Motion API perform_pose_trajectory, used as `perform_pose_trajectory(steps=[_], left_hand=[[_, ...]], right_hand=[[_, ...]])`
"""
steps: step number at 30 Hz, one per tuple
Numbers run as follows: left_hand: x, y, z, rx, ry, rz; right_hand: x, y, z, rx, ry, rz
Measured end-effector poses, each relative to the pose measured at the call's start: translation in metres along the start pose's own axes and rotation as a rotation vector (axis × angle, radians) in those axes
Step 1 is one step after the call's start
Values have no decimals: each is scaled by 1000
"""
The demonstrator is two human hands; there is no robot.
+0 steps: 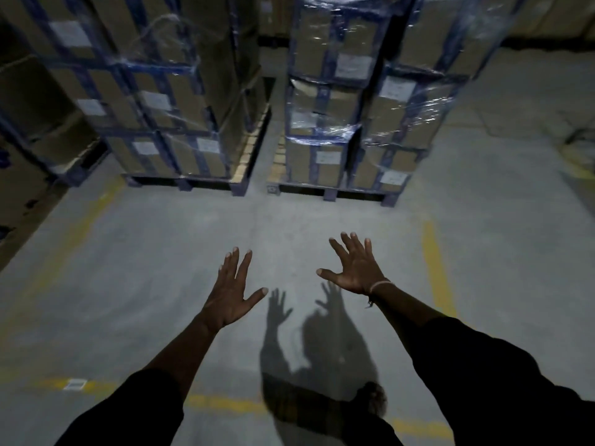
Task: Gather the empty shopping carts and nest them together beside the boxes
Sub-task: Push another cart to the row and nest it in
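Observation:
Both my arms stretch forward over a bare concrete floor. My left hand [233,291] has its fingers spread straight and holds nothing. My right hand [354,267], with a thin band at the wrist, is spread the same way and is also empty. Two tall stacks of shrink-wrapped cardboard boxes stand ahead on pallets, one on the left [180,101] and one on the right [363,101]. No shopping cart shows in this view.
A narrow gap [273,130] separates the two pallets. More boxes [29,123] line the far left. Yellow floor lines run at the left [87,220], right [436,262] and near my feet [222,403]. Something pale and indistinct lies at the far right [579,140].

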State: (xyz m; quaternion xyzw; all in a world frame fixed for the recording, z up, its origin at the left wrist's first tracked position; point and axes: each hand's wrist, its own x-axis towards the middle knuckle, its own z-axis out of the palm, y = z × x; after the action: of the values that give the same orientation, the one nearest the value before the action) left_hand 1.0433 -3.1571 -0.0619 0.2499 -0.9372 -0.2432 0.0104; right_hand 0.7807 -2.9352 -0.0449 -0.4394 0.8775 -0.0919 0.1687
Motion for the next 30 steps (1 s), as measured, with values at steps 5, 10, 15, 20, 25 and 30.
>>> perform_pose_trajectory(steps=[5,10,15,20,25,30], left_hand=[[86,73,30,3,-68,115],[172,162,67,29,-143,236],[254,252,107,41,-197,341],[325,340,143,20,-225,456],[389,414,172,52,-281,577],[476,468,205,118,-330,668]], right_hand=[[-4,96,-29,9,40,115],[-13,199,-64,36,61,238],[-27,301,-95,59,96,380],[-39,397,-122,70,122,490],[-36,472,-142,93,179,590],[-11,538,-159,119,235,689]])
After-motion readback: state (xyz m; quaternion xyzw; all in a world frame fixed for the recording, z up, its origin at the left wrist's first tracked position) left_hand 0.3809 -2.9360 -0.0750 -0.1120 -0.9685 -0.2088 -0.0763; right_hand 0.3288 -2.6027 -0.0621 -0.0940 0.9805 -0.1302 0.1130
